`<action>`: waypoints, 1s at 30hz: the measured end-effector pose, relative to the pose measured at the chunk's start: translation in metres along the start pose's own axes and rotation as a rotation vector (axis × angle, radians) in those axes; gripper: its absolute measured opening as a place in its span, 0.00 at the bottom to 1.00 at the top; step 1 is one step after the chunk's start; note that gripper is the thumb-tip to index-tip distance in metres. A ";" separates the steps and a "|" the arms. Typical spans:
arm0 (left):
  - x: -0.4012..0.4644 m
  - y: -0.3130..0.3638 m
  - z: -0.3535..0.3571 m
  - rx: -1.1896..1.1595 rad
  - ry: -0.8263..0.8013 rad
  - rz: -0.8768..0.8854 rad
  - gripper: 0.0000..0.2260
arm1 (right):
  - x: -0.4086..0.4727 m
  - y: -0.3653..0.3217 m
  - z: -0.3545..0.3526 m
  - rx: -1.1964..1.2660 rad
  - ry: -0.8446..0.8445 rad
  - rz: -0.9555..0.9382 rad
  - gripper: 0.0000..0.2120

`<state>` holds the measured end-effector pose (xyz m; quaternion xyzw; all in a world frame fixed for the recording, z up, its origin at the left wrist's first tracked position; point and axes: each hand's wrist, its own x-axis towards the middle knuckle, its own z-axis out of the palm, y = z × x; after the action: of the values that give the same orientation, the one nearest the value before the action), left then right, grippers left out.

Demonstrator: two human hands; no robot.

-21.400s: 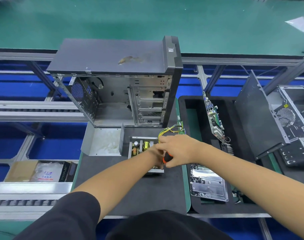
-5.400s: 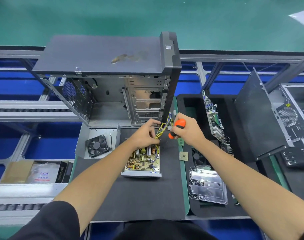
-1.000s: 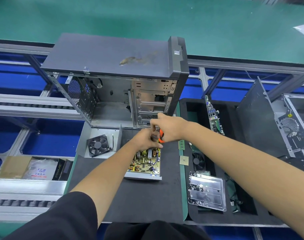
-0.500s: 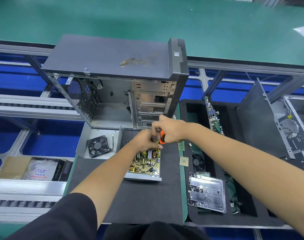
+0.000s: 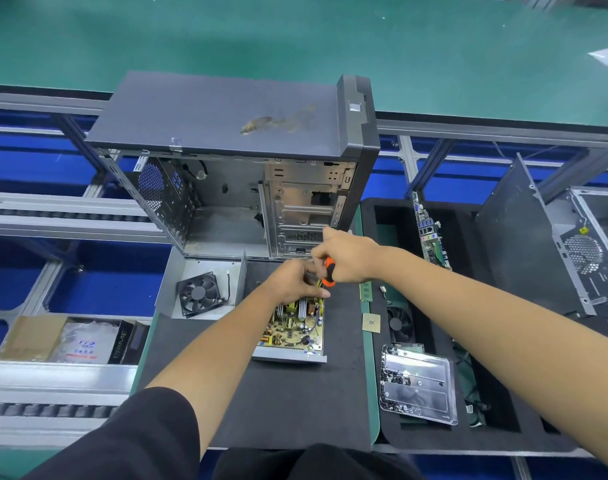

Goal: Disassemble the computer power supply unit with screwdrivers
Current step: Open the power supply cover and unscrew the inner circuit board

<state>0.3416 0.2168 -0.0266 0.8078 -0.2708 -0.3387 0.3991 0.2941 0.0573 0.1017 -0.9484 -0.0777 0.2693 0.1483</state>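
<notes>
The orange screwdriver (image 5: 328,271) is gripped by the right hand (image 5: 347,259), while the power supply board (image 5: 293,327) is steadied at its twelve-o'clock edge by the left hand (image 5: 292,284), whose grip cannot be told.

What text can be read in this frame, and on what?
"PRIME": black box at far left.
Blue and red print on the plastic bag beside it: too blurred to read.
Markings on the circuit board, motherboard and chip: too small to read.
</notes>
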 end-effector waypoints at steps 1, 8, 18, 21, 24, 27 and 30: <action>0.000 0.000 0.000 -0.004 -0.004 -0.002 0.11 | -0.001 0.000 0.002 -0.010 0.011 -0.005 0.08; 0.001 0.002 -0.006 -0.048 -0.092 -0.039 0.20 | -0.002 0.001 0.000 -0.422 0.134 -0.017 0.10; 0.001 0.002 -0.003 0.020 -0.061 -0.030 0.15 | -0.003 0.004 0.001 0.088 -0.044 0.004 0.10; -0.002 0.004 -0.001 0.062 -0.028 -0.010 0.16 | -0.002 0.002 0.002 0.001 -0.009 0.003 0.11; -0.003 0.005 -0.001 0.097 -0.034 0.011 0.17 | -0.002 0.003 0.000 -0.310 0.099 0.036 0.13; -0.002 0.001 -0.002 0.116 -0.039 -0.006 0.18 | 0.002 0.003 0.001 -0.292 0.095 0.018 0.10; -0.002 0.001 -0.002 0.111 -0.041 -0.008 0.15 | 0.002 0.001 -0.003 -0.141 0.024 -0.015 0.04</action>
<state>0.3417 0.2183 -0.0247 0.8227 -0.2940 -0.3415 0.3465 0.2973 0.0556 0.1032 -0.9591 -0.1017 0.2505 0.0840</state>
